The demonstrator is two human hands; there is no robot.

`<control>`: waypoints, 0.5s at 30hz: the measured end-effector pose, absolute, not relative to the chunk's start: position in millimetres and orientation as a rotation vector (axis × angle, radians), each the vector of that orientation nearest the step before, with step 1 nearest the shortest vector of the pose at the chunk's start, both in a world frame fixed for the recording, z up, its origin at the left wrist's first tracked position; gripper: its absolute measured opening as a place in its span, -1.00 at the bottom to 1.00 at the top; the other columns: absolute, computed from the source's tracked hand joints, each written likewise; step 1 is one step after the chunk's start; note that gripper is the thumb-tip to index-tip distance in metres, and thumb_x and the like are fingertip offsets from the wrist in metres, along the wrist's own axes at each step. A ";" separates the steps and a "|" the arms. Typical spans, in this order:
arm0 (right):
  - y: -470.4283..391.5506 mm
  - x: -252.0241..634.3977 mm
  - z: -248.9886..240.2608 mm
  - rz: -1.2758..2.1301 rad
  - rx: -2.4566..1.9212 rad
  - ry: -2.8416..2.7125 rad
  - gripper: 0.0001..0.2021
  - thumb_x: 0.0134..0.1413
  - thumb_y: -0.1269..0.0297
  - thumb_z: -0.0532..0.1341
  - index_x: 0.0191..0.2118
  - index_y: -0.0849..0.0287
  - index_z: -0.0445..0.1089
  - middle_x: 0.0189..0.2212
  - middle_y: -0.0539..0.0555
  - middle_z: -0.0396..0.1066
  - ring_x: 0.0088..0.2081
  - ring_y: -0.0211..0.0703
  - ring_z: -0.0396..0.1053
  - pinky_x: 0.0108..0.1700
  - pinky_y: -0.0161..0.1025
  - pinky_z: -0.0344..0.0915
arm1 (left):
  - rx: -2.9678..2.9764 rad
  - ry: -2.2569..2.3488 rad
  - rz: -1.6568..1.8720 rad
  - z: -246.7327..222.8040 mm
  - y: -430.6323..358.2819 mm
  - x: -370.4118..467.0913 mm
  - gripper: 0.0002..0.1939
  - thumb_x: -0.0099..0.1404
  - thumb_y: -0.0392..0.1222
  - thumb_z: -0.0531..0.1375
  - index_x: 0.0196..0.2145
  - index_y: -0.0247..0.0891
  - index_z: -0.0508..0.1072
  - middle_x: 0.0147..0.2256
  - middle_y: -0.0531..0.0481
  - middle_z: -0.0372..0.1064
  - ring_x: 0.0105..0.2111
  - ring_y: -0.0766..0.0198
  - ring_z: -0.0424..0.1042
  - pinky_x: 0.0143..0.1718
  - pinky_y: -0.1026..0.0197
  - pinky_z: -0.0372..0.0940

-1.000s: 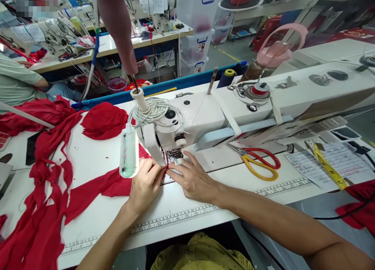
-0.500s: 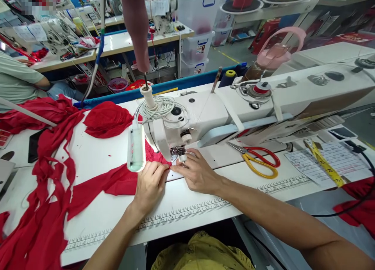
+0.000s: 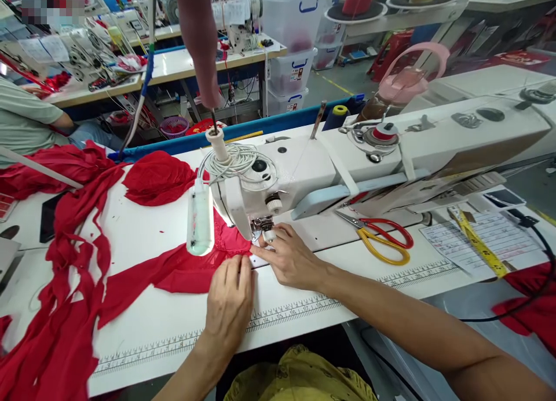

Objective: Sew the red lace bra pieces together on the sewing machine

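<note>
The red cloth is thin and soft, and it lies spread on the desk, from left of the centre to the middle of the frame. Its left part is a long, plain strip with small wrinkles, which points to the lower left. The right part is gathered and bumpy, brighter red, and rises toward the centre. The lower edge makes a step.
</note>
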State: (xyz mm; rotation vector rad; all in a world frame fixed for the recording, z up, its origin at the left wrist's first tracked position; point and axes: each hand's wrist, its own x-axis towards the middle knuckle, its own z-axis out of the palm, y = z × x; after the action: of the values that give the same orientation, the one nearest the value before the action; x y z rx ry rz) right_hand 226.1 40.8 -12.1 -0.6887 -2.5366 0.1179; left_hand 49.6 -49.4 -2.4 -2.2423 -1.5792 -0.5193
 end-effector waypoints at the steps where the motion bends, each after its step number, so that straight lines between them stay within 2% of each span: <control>1: 40.1 226.1 -11.6 0.119 -0.692 -2.551 -0.52 0.00 0.60 0.11 0.07 0.23 0.43 -0.21 0.17 0.39 -0.17 -0.02 0.15 0.07 -0.01 0.07 | -2.200 -1.643 -0.467 -3.5 -52.7 48.5 -0.75 0.40 -0.27 0.11 -0.01 -0.42 0.38 -0.10 -0.33 0.40 -0.10 -0.02 0.40 -0.08 0.01 0.38; 3: 39.3 225.6 -11.0 0.129 -0.699 -2.565 -0.52 0.01 0.59 0.11 0.08 0.23 0.42 -0.20 0.17 0.38 -0.18 -0.02 0.15 0.07 -0.01 0.06 | -2.149 -1.732 -0.410 -3.5 -55.5 44.4 -0.71 0.43 -0.12 0.09 -0.06 -0.41 0.40 -0.02 -0.41 0.35 -0.01 -0.11 0.36 -0.04 -0.06 0.37; 5: 39.5 224.6 -11.0 0.137 -0.708 -2.549 -0.55 0.04 0.58 0.11 0.06 0.23 0.42 -0.20 0.17 0.38 -0.18 -0.02 0.15 0.06 -0.01 0.06 | -2.148 -1.748 -0.365 -1.2 -54.1 40.7 -0.67 0.45 -0.05 0.06 -0.07 -0.39 0.41 0.01 -0.42 0.33 0.02 -0.12 0.35 -0.04 -0.07 0.35; 8: 41.3 223.0 -11.9 0.137 -0.716 -2.512 -0.61 0.05 0.56 0.09 0.00 0.25 0.45 -0.22 0.17 0.39 -0.18 -0.01 0.16 0.04 -0.03 0.07 | -2.190 -1.718 -0.312 3.5 -48.1 40.2 -0.68 0.45 -0.05 0.06 -0.04 -0.33 0.42 -0.11 -0.29 0.40 -0.16 0.01 0.39 -0.20 0.04 0.33; 11: 43.9 222.0 -13.3 0.148 -0.718 -2.500 -0.62 0.07 0.56 0.07 -0.03 0.26 0.46 -0.25 0.16 0.39 -0.18 -0.02 0.17 0.05 -0.04 0.07 | -2.230 -1.662 -0.301 6.6 -41.5 42.6 -0.75 0.46 -0.09 0.07 -0.18 -0.27 0.47 -0.27 -0.15 0.41 -0.34 0.15 0.33 -0.35 0.13 0.22; 13: 45.8 221.6 -14.4 0.153 -0.741 -2.494 -0.64 0.09 0.55 0.06 -0.04 0.27 0.47 -0.25 0.17 0.39 -0.17 -0.01 0.17 0.04 -0.03 0.08 | -2.251 -1.619 -0.302 7.2 -38.4 43.3 -0.74 0.46 -0.10 0.06 -0.28 -0.25 0.47 -0.29 -0.12 0.41 -0.37 0.17 0.29 -0.37 0.14 0.18; 15: 47.5 221.3 -15.3 0.148 -0.768 -2.501 -0.65 0.11 0.54 0.06 -0.05 0.28 0.47 -0.23 0.20 0.39 -0.15 0.00 0.18 0.03 -0.03 0.09 | -2.259 -1.599 -0.305 6.6 -36.9 42.7 -0.74 0.46 -0.09 0.07 -0.21 -0.27 0.49 -0.30 -0.11 0.41 -0.36 0.16 0.28 -0.37 0.13 0.16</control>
State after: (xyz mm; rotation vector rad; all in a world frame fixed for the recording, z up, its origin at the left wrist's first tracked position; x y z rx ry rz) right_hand 221.3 47.5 -15.3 -0.7678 -2.5009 0.1483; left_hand 42.7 -36.9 6.6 -2.2588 -1.5990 -0.3052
